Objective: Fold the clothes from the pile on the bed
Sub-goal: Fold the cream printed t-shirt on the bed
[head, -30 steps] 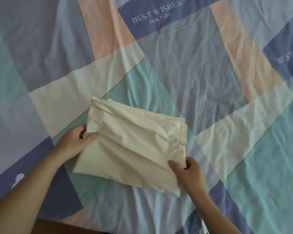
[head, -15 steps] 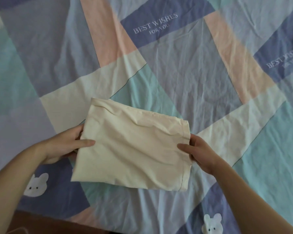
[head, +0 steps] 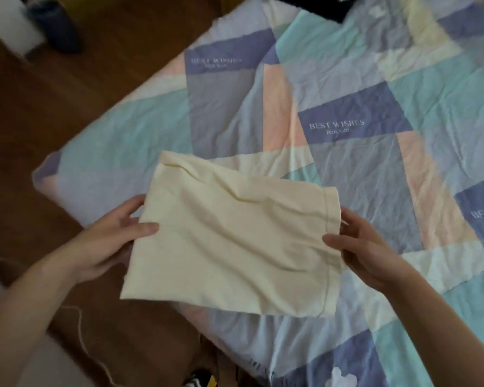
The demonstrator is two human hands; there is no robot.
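A folded cream garment (head: pixel 229 244) is held flat between both hands, over the near left corner of the bed (head: pixel 375 169), its left part out past the bed's edge above the floor (head: pixel 67 113). The left hand (head: pixel 109 241) pinches the garment's left edge, thumb lying on top and fingers tucked underneath. The right hand (head: pixel 366 247) grasps the right, hemmed edge the same way, thumb on top, fingers curled below the cloth. The garment is a rough rectangle with a few soft creases, its stitched hem running down the right side. The bed carries a patchwork cover of blue, teal, pink and cream blocks with "BEST WISHES" printed on the darker ones. At the far edge of the bed lies a dark cloth (head: pixel 319 7), too cut off to identify. A thin cord (head: pixel 87 342) trails across the brown wooden floor near the left forearm.
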